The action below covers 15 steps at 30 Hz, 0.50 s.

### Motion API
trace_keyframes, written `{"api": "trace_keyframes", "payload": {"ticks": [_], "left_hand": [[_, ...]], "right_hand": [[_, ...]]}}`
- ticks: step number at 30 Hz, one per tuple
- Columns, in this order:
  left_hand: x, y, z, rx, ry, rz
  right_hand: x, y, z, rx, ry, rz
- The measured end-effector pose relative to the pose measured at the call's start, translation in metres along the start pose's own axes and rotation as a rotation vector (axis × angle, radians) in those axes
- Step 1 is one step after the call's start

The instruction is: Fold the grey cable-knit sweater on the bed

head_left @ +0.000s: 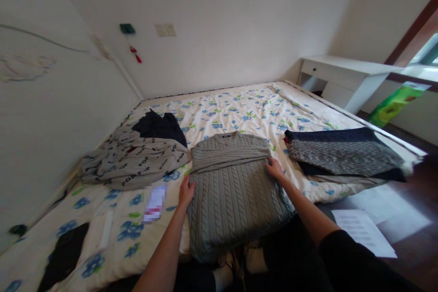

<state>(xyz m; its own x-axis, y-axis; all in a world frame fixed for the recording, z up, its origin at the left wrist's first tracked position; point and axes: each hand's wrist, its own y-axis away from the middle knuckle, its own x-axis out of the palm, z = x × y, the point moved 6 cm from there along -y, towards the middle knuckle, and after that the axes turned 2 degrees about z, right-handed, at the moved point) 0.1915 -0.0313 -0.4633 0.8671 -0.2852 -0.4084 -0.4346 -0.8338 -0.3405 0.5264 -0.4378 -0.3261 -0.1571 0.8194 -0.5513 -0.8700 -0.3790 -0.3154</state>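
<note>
A grey cable-knit sweater (232, 205) lies face down on the floral quilt (239, 109), its sleeves folded across its upper part. My right hand (275, 169) rests flat on the sweater's right side, at the end of the folded sleeve. My left hand (186, 193) touches the sweater's left edge, its fingers pointing away from me. Neither hand visibly grips the knit. Part of the sweater's lower edge is hidden behind the bed's near edge.
A grey garment with black lettering (130, 159) and a dark garment (160, 127) lie left of the sweater. A folded dark-and-grey knit (342, 153) lies to the right. A black cloth (63, 255) and a blurred packet (154, 203) lie near the front. Paper (362, 232) lies on the floor.
</note>
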Motion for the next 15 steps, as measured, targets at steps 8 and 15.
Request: {"api": "trace_keyframes", "payload": {"ticks": [8, 15], "left_hand": [[-0.023, 0.05, 0.018, -0.073, 0.049, -0.007], [-0.051, 0.074, 0.029, -0.116, 0.032, -0.04]], "right_hand": [[-0.019, 0.084, -0.043, -0.014, 0.399, -0.124], [-0.057, 0.084, -0.066, 0.059, 0.409, -0.041]]}}
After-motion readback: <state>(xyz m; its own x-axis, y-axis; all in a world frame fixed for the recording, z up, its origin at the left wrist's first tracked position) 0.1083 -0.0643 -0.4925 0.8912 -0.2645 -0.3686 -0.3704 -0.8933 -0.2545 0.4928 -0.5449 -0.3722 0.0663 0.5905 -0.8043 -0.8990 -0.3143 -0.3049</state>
